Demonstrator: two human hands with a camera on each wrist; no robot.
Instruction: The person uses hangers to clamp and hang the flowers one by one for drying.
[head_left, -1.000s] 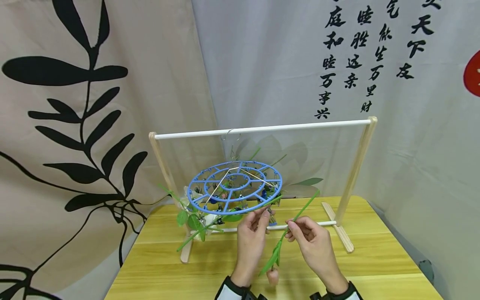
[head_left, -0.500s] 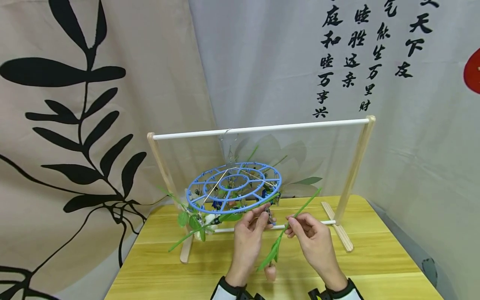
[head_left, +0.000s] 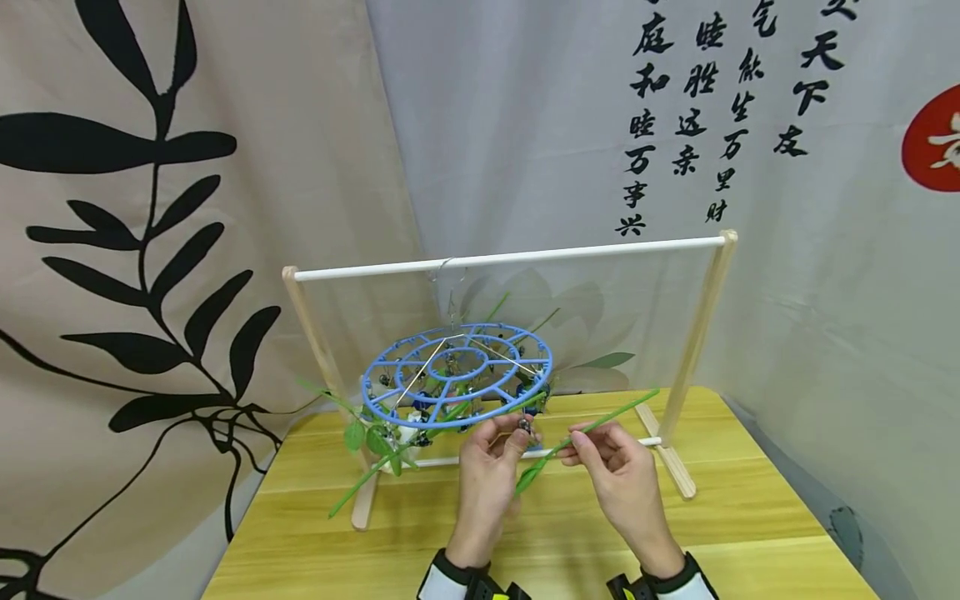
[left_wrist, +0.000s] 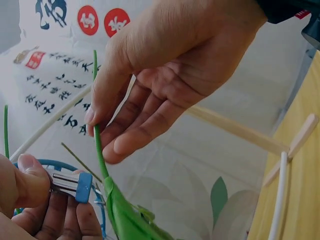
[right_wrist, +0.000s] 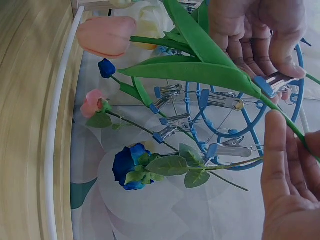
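Observation:
Below the near rim of a blue round clip hanger [head_left: 459, 375], my left hand [head_left: 486, 483] pinches a metal clip with blue tips [left_wrist: 70, 185]. Whether that clip's jaws are parted, I cannot tell. To its right, my right hand [head_left: 617, 483] pinches the green stem [head_left: 626, 406] of an artificial tulip between thumb and fingers. The right wrist view shows the tulip's peach bloom [right_wrist: 106, 37] and long green leaves [right_wrist: 200, 75]. In the head view the bloom is hidden by my left hand. The stem is close to the held clip, apart from it in the left wrist view.
The hanger hangs from the white bar [head_left: 517, 258] of a wooden-legged stand [head_left: 697, 333] on a yellow wooden table [head_left: 585, 542]. Its other clips hold several artificial flowers, including a blue rose [right_wrist: 131, 167] and a pink rose [right_wrist: 92, 103]. A printed cloth [head_left: 525, 125] hangs behind.
The tulip stem has tilted flatter: its free end has swung right and down, while its leafy end has risen towards my left hand. Both hands keep their holds. The head view has shifted slightly right.

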